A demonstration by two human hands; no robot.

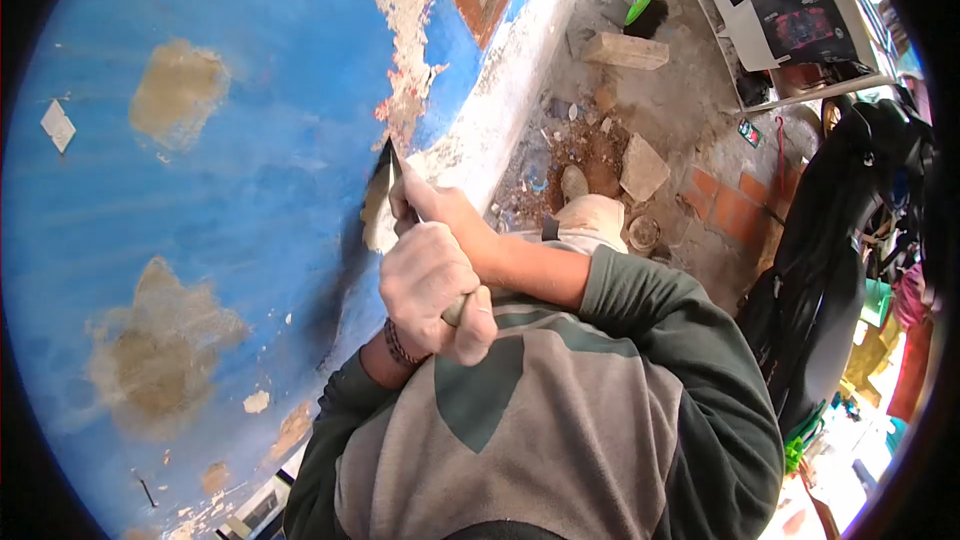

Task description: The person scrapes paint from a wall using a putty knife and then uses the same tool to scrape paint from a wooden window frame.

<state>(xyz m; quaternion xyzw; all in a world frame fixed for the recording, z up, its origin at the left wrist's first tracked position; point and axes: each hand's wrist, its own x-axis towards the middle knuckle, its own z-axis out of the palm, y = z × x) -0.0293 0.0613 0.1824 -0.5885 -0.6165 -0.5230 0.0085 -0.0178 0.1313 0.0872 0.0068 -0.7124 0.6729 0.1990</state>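
A knife-like tool with a dark pointed blade rests its tip close to the blue wall, at the lower end of a strip of bare, flaked plaster. My left hand, with a bracelet at the wrist, is wrapped round the handle, whose butt shows by the thumb. Farther forward, my right hand is closed round the tool near the base of the blade. Both hands look dusty. Most of the handle is hidden by my fingers.
Rubble and a stone slab lie on the floor at the wall's foot, by a pale block and a broom. A rack with boxes stands at right, above a black bag-like item. A wooden frame edges the wall.
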